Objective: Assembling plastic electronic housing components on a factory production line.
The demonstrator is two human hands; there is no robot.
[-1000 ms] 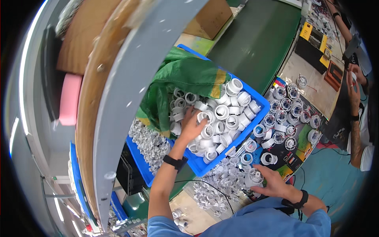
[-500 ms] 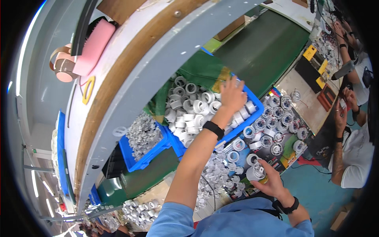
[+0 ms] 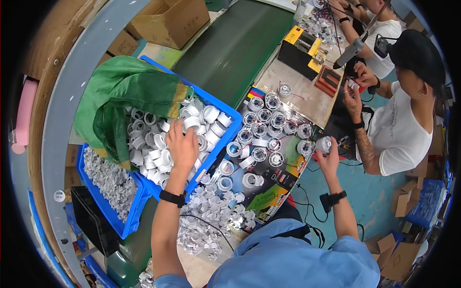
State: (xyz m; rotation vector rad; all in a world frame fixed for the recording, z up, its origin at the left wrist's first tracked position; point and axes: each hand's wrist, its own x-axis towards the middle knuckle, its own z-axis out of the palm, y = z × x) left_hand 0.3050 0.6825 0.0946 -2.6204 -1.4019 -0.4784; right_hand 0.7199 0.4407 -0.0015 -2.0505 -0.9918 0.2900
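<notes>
My left hand (image 3: 182, 148) rests on white plastic rings (image 3: 154, 154) heaped in a blue bin (image 3: 232, 126). Its fingers are stretched out and slightly apart, with their tips among the rings. A green woven sack (image 3: 122, 86) with yellow trim drapes over the bin's far left part and hides some rings. Off to the right, past the bench edge, my right hand (image 3: 329, 162) grips a round white housing (image 3: 324, 144) with a clear top between thumb and fingers. Similar round assemblies (image 3: 259, 129) with clear tops and thin red wires stand grouped on the bench between my hands.
A smaller blue bin (image 3: 132, 225) holds small white pieces. Loose white parts (image 3: 204, 218) are piled before me, crossed by a black cable. A green conveyor belt (image 3: 235, 48) runs behind. Co-workers sit on the right, one in a black cap (image 3: 415, 60). A cardboard box (image 3: 168, 24) stands behind.
The view has turned to the right. My left hand has shifted from the bin's right side toward the middle of the rings. My right hand has moved outward with the housing, away from my body.
</notes>
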